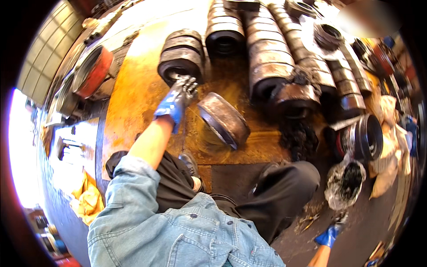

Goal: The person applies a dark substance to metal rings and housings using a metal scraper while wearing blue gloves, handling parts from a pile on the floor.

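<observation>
My left hand (176,101), in a blue glove with grimy grey fingers, reaches forward to the near end of a short stack of metal rings (181,54). Its fingers look stretched out at the opening of the nearest ring; whether they touch it is unclear. Just right of that hand, a loose rusty metal ring (223,120) stands tilted on the stained yellow-brown work surface (133,93). Low at the right is my right hand (328,236), also blue-gloved, its fingertips dark and blurred. Beyond it sits a plastic-lined container (333,196) with black grease-like matter inside.
Long rows of metal rings (269,49) lie ahead and to the right. A dark greasy heap (299,139) sits near them. More rings (359,139) and tan sacking (388,142) are at the right. A red ring (98,73) and yellow cloth (87,200) lie left.
</observation>
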`<state>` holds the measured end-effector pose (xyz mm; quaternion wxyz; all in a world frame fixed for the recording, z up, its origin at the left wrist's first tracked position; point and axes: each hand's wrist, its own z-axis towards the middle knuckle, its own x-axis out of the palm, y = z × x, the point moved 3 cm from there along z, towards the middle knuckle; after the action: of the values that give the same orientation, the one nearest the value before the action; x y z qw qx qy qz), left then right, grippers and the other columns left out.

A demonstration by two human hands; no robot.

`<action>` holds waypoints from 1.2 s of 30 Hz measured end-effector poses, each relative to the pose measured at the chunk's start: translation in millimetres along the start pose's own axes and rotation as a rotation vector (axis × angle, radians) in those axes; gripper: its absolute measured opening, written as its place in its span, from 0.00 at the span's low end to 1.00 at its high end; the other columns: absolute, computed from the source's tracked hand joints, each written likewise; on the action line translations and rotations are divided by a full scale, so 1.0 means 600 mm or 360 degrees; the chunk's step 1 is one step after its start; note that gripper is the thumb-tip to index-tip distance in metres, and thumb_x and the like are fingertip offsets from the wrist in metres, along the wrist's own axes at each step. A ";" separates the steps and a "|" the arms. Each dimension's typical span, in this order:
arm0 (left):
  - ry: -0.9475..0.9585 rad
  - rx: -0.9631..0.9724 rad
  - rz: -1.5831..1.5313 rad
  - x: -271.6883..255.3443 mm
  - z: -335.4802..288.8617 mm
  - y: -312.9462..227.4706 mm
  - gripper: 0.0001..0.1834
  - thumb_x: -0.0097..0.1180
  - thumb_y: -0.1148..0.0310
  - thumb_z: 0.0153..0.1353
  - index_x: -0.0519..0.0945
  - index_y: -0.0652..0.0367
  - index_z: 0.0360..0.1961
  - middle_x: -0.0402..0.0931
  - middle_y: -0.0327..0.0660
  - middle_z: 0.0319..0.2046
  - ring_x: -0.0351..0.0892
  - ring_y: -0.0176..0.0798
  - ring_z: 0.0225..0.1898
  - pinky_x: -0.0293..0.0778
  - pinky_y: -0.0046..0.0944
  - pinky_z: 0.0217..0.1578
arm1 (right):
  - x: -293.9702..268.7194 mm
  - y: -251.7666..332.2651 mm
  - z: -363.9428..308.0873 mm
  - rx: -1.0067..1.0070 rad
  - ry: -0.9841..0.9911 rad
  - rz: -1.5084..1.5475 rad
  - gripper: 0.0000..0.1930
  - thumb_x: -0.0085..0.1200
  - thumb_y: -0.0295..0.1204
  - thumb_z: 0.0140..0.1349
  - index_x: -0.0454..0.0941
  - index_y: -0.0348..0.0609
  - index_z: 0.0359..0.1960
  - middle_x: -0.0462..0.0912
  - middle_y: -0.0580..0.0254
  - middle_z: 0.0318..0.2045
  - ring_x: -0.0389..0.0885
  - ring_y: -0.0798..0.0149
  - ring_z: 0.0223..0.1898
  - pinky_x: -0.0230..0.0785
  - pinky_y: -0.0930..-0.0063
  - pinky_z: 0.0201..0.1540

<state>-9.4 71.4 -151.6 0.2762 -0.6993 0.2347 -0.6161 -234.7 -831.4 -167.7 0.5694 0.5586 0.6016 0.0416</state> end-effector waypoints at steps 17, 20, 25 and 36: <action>-0.1225 -0.0215 0.0664 -0.077 -0.110 0.214 0.29 0.46 0.44 0.71 0.77 0.61 0.54 0.80 0.44 0.43 0.74 0.42 0.41 0.70 0.42 0.45 | 0.830 0.636 -0.156 0.0118 0.1840 0.1664 0.19 0.50 0.30 0.70 0.72 0.33 0.60 0.81 0.57 0.34 0.76 0.71 0.30 0.69 0.85 0.27; -0.1294 -0.0132 0.0275 -0.012 -0.105 0.205 0.32 0.42 0.45 0.74 0.74 0.64 0.61 0.77 0.46 0.57 0.73 0.43 0.55 0.65 0.39 0.59 | 0.924 0.588 -0.161 -0.0215 0.1671 0.1538 0.17 0.50 0.24 0.70 0.73 0.30 0.58 0.80 0.58 0.33 0.76 0.69 0.30 0.74 0.81 0.32; -0.1069 -0.0107 -0.0362 0.073 -0.071 0.201 0.36 0.41 0.40 0.71 0.73 0.63 0.61 0.77 0.49 0.58 0.76 0.52 0.57 0.68 0.53 0.62 | 0.902 0.615 -0.244 -0.1415 0.1063 0.0298 0.12 0.51 0.18 0.68 0.78 0.32 0.52 0.81 0.58 0.38 0.80 0.68 0.37 0.77 0.80 0.41; -0.1117 -0.0187 0.0012 0.030 -0.032 0.239 0.35 0.37 0.42 0.74 0.72 0.63 0.64 0.72 0.47 0.63 0.71 0.46 0.62 0.62 0.43 0.66 | 0.882 0.606 -0.231 -0.1497 0.0861 0.0038 0.18 0.56 0.34 0.66 0.78 0.53 0.57 0.87 0.57 0.40 0.86 0.60 0.35 0.77 0.69 0.38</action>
<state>-24.6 -48.3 -233.6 0.3015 -0.8823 0.1631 -0.3226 35.3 -234.0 -208.0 0.5822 0.2197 0.6368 0.4552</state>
